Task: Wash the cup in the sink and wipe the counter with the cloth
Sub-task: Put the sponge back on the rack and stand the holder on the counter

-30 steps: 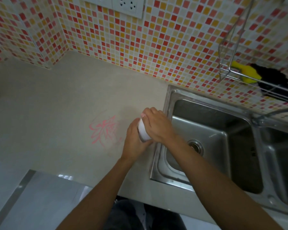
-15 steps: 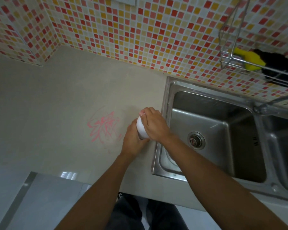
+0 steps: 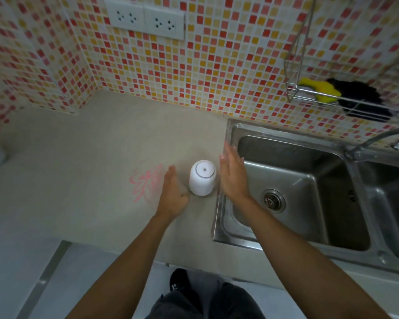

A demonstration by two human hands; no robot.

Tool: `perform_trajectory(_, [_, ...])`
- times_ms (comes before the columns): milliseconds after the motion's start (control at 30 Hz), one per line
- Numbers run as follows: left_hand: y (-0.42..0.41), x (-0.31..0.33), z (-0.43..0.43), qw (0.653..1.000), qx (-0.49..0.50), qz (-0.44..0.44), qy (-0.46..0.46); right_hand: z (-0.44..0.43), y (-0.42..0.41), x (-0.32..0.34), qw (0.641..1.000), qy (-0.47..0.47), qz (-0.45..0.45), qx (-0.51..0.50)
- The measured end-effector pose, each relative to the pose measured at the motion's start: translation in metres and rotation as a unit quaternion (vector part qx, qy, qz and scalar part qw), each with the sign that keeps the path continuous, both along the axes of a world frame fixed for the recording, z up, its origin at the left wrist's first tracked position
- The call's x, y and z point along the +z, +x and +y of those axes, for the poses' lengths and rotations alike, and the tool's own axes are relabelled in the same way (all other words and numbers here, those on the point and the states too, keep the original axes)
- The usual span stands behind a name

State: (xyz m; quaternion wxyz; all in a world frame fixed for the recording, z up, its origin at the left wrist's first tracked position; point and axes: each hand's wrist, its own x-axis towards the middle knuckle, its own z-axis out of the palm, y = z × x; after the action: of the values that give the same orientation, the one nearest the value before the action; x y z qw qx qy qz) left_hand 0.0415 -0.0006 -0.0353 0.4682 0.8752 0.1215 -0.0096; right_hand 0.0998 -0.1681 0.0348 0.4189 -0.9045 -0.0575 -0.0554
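Head view: white cup (image 3: 202,177) stands upside down on the counter (image 3: 90,171), just beside the sink (image 3: 286,180) rim. Left hand (image 3: 173,194) and right hand (image 3: 234,176) flank it, both spread flat, holding nothing. Risk: a careless brush could topple the cup; red scribble (image 3: 148,183) is unwiped.

The cup (image 3: 202,177) stands upside down on the surface (image 3: 90,157), just left of the sink (image 3: 286,180); the left hand (image 3: 172,195) and right hand (image 3: 233,174) flank it; a scribble (image 3: 145,184) lies further left.
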Motion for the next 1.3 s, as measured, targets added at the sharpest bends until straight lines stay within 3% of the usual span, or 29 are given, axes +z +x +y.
perform_trajectory(167, [-0.008,0.018,0.008,0.994,0.080,-0.025,0.067,-0.069,-0.030,-0.024,0.977,-0.198,0.068,0.046])
perform_trajectory(300, [0.010,0.058,-0.013,0.989,0.048,-0.075,0.120,-0.127,-0.038,-0.020,0.950,-0.303,0.056,0.043])
perform_trajectory(467, [0.052,0.138,-0.072,0.955,-0.035,-0.150,0.255,-0.201,-0.020,0.034,0.944,-0.329,-0.007,-0.022])
perform_trajectory(733, [0.118,0.272,-0.207,0.881,-0.142,-0.247,0.376,-0.291,0.032,0.158,0.947,-0.294,-0.104,-0.075])
perform_trajectory(1000, [0.149,0.343,-0.270,0.880,-0.137,-0.223,0.396,-0.355,0.082,0.261,0.929,-0.348,-0.096,-0.082])
perform_trajectory(1300, [0.158,0.346,-0.290,0.888,-0.130,-0.187,0.400,-0.393,0.090,0.260,0.922,-0.371,-0.073,-0.086])
